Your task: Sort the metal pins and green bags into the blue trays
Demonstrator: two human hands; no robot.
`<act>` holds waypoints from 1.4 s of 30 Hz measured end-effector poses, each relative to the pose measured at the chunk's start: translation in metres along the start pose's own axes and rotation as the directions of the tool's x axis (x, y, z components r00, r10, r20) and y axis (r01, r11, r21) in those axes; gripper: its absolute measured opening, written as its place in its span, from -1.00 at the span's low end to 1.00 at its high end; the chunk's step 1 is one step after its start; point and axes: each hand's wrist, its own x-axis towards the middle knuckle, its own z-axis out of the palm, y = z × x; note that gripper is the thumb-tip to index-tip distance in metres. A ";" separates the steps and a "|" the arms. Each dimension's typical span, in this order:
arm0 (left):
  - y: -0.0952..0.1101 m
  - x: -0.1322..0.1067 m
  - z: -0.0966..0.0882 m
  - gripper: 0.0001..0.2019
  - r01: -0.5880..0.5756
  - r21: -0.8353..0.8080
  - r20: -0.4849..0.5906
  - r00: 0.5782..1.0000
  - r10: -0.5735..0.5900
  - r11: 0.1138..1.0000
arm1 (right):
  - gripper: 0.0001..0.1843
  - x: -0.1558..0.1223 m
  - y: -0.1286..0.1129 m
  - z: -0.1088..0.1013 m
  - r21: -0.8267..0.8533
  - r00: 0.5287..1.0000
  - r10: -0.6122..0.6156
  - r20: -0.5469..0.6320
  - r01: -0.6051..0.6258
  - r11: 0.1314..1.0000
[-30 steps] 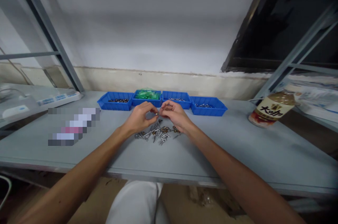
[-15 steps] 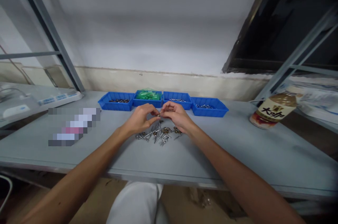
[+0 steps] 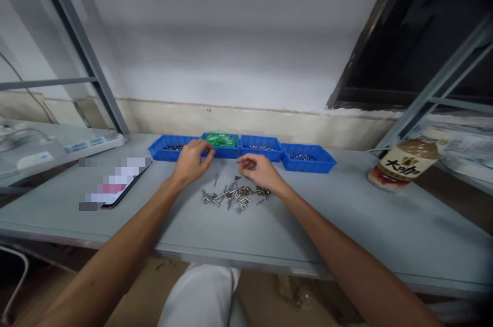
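Note:
My left hand [image 3: 191, 161] hovers in front of the left blue bins. Its fingers are loosely bent, thumb and forefinger slightly apart, and nothing shows between them. Across from it, my right hand [image 3: 259, 169] is held above the back of a pile of metal pins with brass-coloured pieces [image 3: 241, 194]. That hand's fingers are half curled with a gap at the thumb, and I see nothing held there. One loose pin [image 3: 216, 180] lies apart from the pile, between the hands. A small dark brass-coloured piece [image 3: 238, 178] rests at the pile's back edge.
Along the wall stand a blue bin of dark small parts [image 3: 157, 150], one with green plastic packaging [image 3: 220, 139], and two holding metal parts, a middle bin [image 3: 265, 155] and a right bin [image 3: 311, 165]. A phone [image 3: 121, 183], power strip [image 3: 96, 143] and drink bottle [image 3: 408, 162] flank the work area.
My hands, which were together at a small piece over the pile, have come apart. The left moved left towards the bins; the right stayed near the pile. The camera view shifted slightly.

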 end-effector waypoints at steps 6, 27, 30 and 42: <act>-0.056 -0.009 -0.025 -0.79 0.370 0.222 -0.297 0.907 -0.299 0.902 | -0.84 -0.001 0.010 -0.001 -0.326 0.987 -0.079 0.142 0.122 0.938; 0.034 -0.008 0.013 -0.83 -0.100 -0.364 0.137 0.978 0.159 0.926 | -0.90 -0.003 -0.012 0.005 0.012 0.995 -0.093 -0.038 0.094 0.996; 0.034 -0.007 0.013 -0.82 -0.040 -0.395 0.129 0.987 0.098 0.918 | -0.83 -0.003 -0.011 0.005 0.122 0.995 -0.089 -0.045 0.094 0.988; 0.038 -0.005 0.010 -0.74 0.274 -0.590 0.295 0.949 -0.113 0.760 | -0.74 -0.002 -0.012 0.003 0.350 1.000 0.004 0.015 -0.009 0.937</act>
